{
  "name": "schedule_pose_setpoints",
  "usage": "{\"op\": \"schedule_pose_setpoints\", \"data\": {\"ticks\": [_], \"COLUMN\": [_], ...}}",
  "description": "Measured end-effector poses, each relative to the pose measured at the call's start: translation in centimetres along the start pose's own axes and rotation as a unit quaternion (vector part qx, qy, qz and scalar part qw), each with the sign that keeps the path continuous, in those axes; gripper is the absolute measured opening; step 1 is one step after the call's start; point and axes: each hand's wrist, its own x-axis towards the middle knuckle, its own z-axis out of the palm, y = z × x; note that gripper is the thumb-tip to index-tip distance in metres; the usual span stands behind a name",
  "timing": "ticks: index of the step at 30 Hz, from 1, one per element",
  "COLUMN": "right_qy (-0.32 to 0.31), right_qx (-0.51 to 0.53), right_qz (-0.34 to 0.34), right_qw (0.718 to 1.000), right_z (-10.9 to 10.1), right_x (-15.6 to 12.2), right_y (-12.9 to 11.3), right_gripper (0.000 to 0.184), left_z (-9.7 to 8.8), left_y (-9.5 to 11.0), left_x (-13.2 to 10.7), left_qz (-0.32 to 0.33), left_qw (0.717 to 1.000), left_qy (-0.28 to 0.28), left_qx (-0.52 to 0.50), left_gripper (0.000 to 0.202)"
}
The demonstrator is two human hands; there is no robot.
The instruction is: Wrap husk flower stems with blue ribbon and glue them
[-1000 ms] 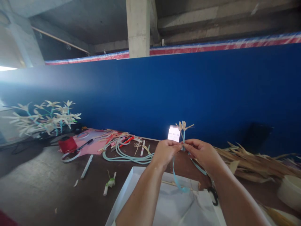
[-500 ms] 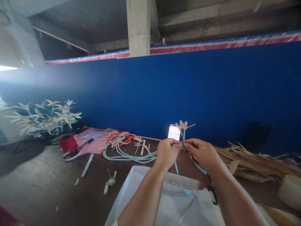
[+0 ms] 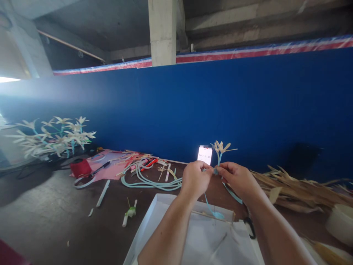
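Both hands meet over the table. A dried-husk flower (image 3: 221, 147) with narrow beige petals and a light-blue stem rises between the fingertips, leaning slightly right. My right hand (image 3: 238, 180) is closed, pinching the lower stem. Beside it, my left hand (image 3: 195, 178) is also closed, its fingertips at a light-blue strip (image 3: 209, 208) that trails down to a bluish end over a white box. What exactly lies between the left fingertips is partly hidden. Just behind the hands stands a lit phone (image 3: 204, 154) showing a timer.
The shallow white box (image 3: 162, 221) sits under my forearms. Coiled pale-blue cords (image 3: 149, 186), a red roll (image 3: 80, 168) and pink sheets (image 3: 96, 167) lie left. Dried husks (image 3: 298, 191) and a white bowl (image 3: 340, 222) are right. Several finished flowers (image 3: 60, 136) stand far left.
The flower has turned and its head has shifted right, now leaning that way. The trailing blue strip has swung and its end moved slightly left and up. Both hands stay nearly in place.
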Motion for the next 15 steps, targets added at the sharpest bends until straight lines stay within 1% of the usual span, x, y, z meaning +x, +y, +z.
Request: {"op": "schedule_pose_setpoints", "data": {"ticks": [5,11,15], "right_qy": [-0.005,-0.003,-0.012], "right_qx": [-0.004,0.000,0.009], "right_qz": [0.008,-0.008,-0.007], "right_qw": [1.000,1.000,1.000], "right_z": [-0.08,0.01,-0.12], "right_x": [-0.15,-0.04,-0.22], "right_y": [-0.38,-0.16,-0.47], "right_gripper": [0.030,0.031,0.031], "left_z": [-0.01,-0.08,-0.15], "left_y": [-0.03,0.17,0.27], "left_x": [0.02,-0.04,-0.08], "left_qz": [0.003,-0.003,-0.008], "left_qw": [1.000,1.000,1.000], "left_qy": [-0.001,-0.003,-0.003], "left_qx": [0.007,0.005,0.000], "left_gripper": [0.020,0.020,0.019]}}
